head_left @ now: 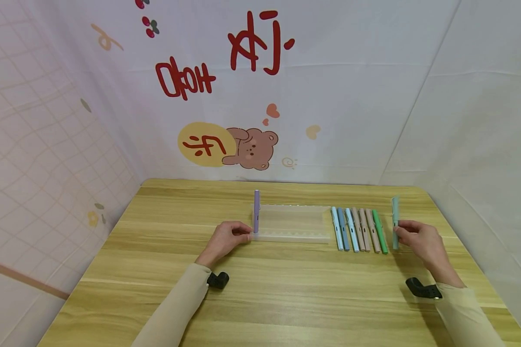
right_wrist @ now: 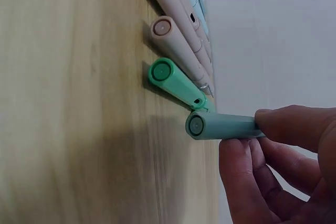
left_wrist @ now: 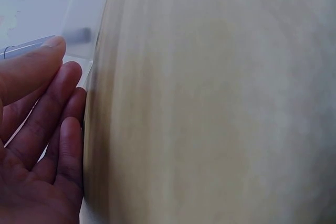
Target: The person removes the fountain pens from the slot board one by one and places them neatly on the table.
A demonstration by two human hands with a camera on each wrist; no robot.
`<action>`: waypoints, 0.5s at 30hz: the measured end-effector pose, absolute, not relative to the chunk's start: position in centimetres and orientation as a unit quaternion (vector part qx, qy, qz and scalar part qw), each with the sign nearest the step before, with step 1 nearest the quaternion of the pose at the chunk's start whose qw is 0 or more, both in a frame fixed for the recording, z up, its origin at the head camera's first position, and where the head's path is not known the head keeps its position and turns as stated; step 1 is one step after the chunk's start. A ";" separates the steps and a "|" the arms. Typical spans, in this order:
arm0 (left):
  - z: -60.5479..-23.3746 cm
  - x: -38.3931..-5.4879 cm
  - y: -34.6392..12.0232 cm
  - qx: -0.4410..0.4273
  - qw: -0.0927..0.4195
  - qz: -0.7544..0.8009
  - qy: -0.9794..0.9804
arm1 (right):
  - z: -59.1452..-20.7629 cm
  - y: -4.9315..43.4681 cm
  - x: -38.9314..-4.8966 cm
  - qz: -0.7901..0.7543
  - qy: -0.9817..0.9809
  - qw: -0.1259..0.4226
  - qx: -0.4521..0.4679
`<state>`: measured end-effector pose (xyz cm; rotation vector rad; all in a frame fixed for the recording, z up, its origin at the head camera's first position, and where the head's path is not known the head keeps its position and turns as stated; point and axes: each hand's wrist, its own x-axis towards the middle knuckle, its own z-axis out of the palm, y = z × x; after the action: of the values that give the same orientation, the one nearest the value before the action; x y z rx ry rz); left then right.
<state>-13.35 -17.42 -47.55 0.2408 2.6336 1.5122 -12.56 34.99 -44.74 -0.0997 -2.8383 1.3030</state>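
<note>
A clear tray with a notched back edge lies on the table. A purple capped pen lies across its left end. My left hand is at the tray's front left corner, thumb and loosely bent fingers against it; whether they pinch it is unclear. My right hand pinches a pale teal pen between thumb and fingers, held up off the table. Just left of that pen lies a green pen, the end of a row beside the tray.
The row also has several brownish-pink pens, a darker blue pen and light blue pens. A printed white cloth hangs behind the wooden table. Black wrist cameras are strapped near both cuffs.
</note>
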 end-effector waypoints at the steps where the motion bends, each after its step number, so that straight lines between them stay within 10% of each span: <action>1: -47.5 -13.3 -17.4 0.077 0.049 0.497 0.863 | -44.7 35.1 -12.6 0.411 -0.911 0.003 -0.031; 15: -47.5 -13.3 -17.4 0.073 0.051 0.493 0.865 | -44.8 35.8 -13.2 0.361 -0.931 -0.050 -0.028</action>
<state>-13.32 -17.39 -47.52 0.2232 2.6331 1.5008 -13.21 35.79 -44.79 -0.0910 -3.0217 1.1705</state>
